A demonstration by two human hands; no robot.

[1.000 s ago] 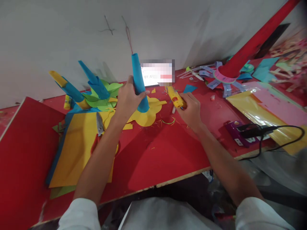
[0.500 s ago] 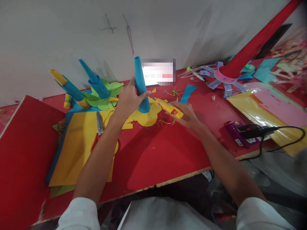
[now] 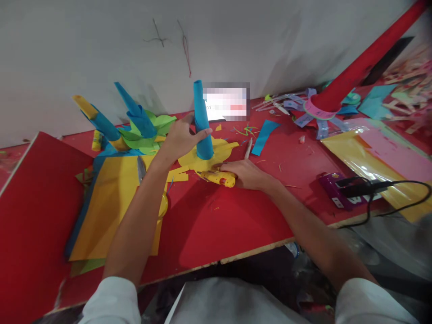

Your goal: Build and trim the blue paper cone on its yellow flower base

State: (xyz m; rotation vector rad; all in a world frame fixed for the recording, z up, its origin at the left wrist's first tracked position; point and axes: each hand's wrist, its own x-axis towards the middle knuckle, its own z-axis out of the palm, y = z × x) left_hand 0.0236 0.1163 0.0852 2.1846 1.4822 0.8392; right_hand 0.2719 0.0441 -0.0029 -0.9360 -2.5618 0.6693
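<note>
One blue paper tube (image 3: 203,119) stood upright, left hand (image 3: 184,137) curled round it, right hand (image 3: 245,174) gripping a yellow plastic glue gun (image 3: 221,178) beside

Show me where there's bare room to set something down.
The widest bare patch of the red table lies between the yellow glue gun, the yellow sheets and the front edge. A smaller one, lightly littered, lies between the right hand and the purple box. Around the blue tube and far right it is crowded.
</note>
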